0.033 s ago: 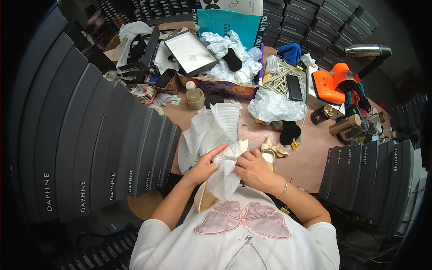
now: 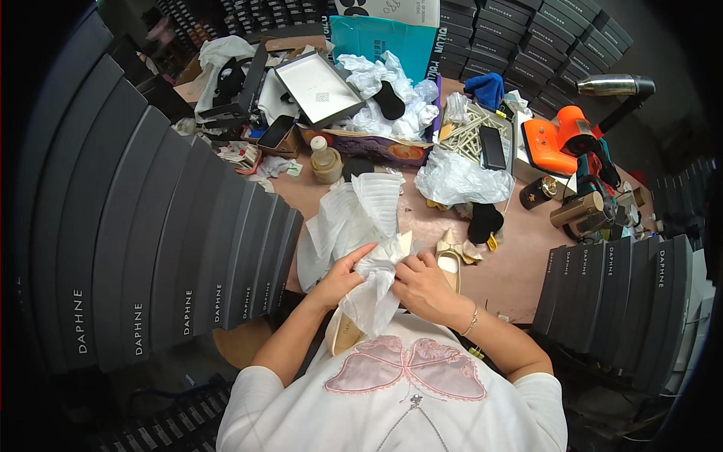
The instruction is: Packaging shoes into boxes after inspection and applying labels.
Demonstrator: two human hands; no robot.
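Close to my body, a cream shoe (image 2: 347,337) points away from me, with crumpled white tissue paper (image 2: 376,290) over its middle. My left hand (image 2: 339,279) is closed around the shoe's left side, its thumb on the tissue. On the other side, my right hand (image 2: 425,285) has its fingers bent and pinched at the tissue's edge near the shoe's pointed front; the fingertips are partly hidden. A second cream pointed shoe (image 2: 449,264) with a bow lies on the table just beyond my right hand. More white tissue sheets (image 2: 354,215) lie beyond my left hand.
Dark grey shoeboxes rise in stacks at left (image 2: 143,226) and right (image 2: 614,294). Across the pink table (image 2: 520,279) stand a bottle (image 2: 326,162), a carton of crumpled paper (image 2: 369,143), a plastic bag (image 2: 463,177), an orange device (image 2: 553,143) and a heat-gun-like metal nozzle (image 2: 614,84).
The tissue over the shoe has become more bunched, and its loose lower end has shifted slightly. Both hands stay in nearly the same place.
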